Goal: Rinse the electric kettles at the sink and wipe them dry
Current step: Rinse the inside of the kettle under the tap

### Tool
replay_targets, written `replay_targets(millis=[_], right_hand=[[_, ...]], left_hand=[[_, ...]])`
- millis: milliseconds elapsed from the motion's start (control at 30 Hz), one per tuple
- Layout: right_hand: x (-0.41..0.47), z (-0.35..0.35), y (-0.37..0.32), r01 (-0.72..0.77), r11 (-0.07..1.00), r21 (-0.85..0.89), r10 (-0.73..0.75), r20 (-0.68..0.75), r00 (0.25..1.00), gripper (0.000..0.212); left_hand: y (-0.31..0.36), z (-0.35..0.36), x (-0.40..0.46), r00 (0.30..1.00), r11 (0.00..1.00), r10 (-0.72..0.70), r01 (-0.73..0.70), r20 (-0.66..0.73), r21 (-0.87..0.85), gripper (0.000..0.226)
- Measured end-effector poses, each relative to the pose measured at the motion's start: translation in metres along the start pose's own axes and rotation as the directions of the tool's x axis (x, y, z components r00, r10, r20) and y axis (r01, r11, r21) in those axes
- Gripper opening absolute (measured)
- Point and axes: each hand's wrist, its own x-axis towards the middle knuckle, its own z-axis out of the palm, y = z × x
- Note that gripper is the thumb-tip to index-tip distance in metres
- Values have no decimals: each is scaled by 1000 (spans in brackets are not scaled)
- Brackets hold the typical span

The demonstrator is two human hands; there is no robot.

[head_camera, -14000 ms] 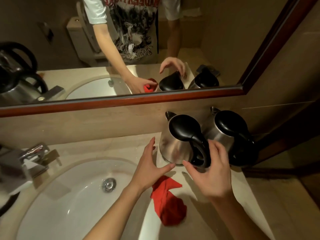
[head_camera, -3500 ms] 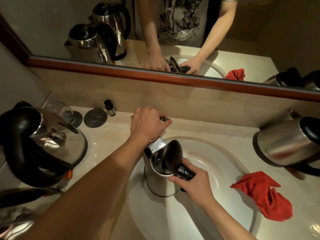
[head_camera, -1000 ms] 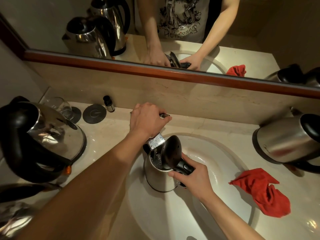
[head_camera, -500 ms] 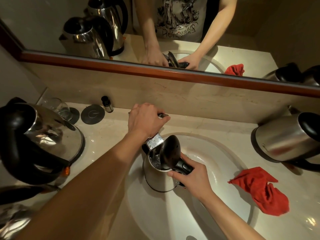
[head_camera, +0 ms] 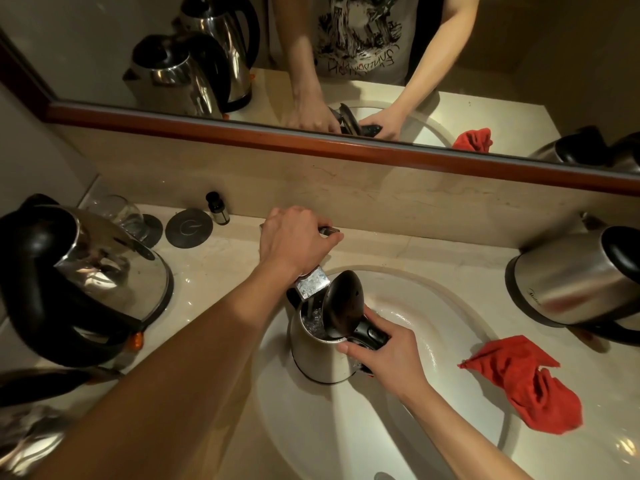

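A steel kettle [head_camera: 317,351] with its black lid flipped up stands in the white sink [head_camera: 433,341] under the chrome tap [head_camera: 311,284]. Water runs from the spout into the kettle. My right hand [head_camera: 381,355] grips the kettle's black handle. My left hand [head_camera: 294,240] is curled round the tap lever behind the spout. A red cloth [head_camera: 526,382] lies crumpled on the counter at the sink's right rim.
A large steel kettle [head_camera: 86,275] with a black handle sits on the left counter; another [head_camera: 581,282] lies at the right. A glass [head_camera: 117,213], a dark round coaster [head_camera: 188,228] and a small bottle [head_camera: 217,207] stand by the back wall. A mirror hangs above.
Over the last second both hands have kept their hold. The kettle stays under the tap while water fills it. The view has shifted slightly.
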Motion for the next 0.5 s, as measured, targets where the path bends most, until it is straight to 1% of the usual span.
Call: replay_targets(millis=[500], right_hand=[[-1,1,-3,15,1000,22,-15,2,1000,75]], left_hand=[[1,-2,-1,1000,1000,12,-12,-7,4,41]])
